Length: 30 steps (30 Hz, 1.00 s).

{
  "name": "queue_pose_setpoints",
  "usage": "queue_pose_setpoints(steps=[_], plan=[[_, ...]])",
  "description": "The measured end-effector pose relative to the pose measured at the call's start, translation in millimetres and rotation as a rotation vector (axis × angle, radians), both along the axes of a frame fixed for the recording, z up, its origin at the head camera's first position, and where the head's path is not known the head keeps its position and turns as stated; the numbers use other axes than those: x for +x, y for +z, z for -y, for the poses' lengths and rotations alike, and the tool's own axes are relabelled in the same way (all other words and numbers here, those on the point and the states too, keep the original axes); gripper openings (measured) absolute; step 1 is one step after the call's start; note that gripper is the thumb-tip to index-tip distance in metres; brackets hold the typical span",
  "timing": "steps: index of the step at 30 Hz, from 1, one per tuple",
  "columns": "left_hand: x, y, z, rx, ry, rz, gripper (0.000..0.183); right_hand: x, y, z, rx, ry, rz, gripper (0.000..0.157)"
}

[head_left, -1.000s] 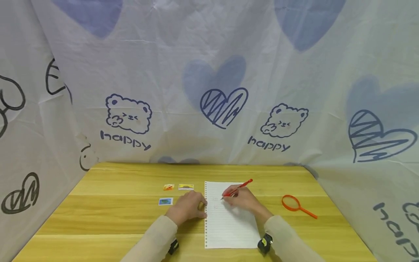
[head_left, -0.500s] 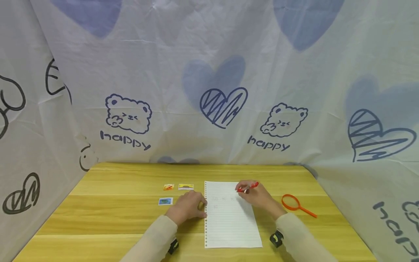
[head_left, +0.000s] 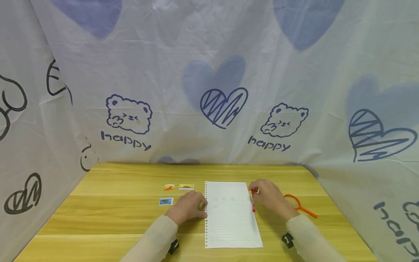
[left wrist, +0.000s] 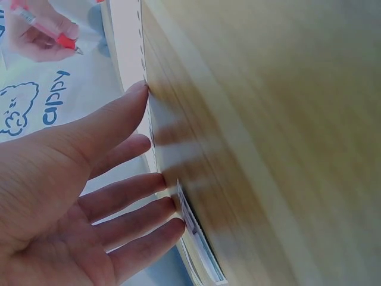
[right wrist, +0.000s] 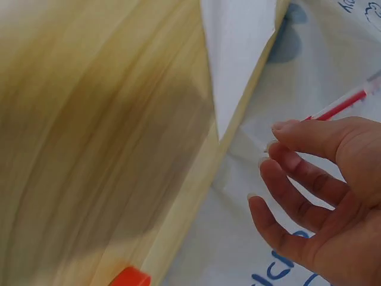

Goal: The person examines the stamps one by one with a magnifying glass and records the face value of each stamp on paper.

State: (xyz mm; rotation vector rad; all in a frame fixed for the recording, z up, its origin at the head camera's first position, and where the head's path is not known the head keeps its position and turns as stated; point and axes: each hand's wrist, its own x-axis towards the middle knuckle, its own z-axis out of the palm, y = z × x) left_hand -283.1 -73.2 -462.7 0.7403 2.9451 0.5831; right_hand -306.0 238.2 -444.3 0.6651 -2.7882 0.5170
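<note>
A lined, hole-punched sheet of paper [head_left: 232,229] lies on the table, with two rows of small, faint reddish writing near its upper left. My right hand [head_left: 270,196] pinches a red pen [head_left: 253,206] between thumb and fingertips beside the sheet's upper right edge; in the right wrist view the pen [right wrist: 342,107] shows behind the thumb. My left hand [head_left: 187,207] rests at the punched left edge, thumb and fingers spread and relaxed. In the left wrist view, those fingers [left wrist: 134,196] are right by the paper's edge and a small stamp-like card [left wrist: 199,238].
Left of the sheet lie three small stamp-like cards: a blue one [head_left: 166,201], an orange one [head_left: 168,187] and a yellow one [head_left: 186,187]. An orange-rimmed magnifying glass [head_left: 307,212] lies at right, partly behind my right forearm. A printed cloth [head_left: 176,138] hangs behind the table.
My right hand has moved right with the pen, from mid-sheet to past the right edge, and the pen has swung round. More writing shows in the upper row. My left hand stays put.
</note>
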Motion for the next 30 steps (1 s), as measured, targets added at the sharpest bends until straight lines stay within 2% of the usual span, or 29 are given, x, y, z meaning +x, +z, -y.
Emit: queue_pose_setpoints(steps=[14,24,30], plan=[[-0.5,-0.6,1,0.003,0.001,0.002,0.04,-5.4,-7.0,-28,0.043,-0.033,0.009,0.03],[-0.4,-1.1,1,0.01,0.002,0.007,0.04,-16.7,-17.9,-43,0.038,-0.013,0.05,0.026],[-0.3,-1.7,1,0.008,0.003,0.0,0.04,-19.8,-18.7,-48,0.007,0.026,0.078,0.025]])
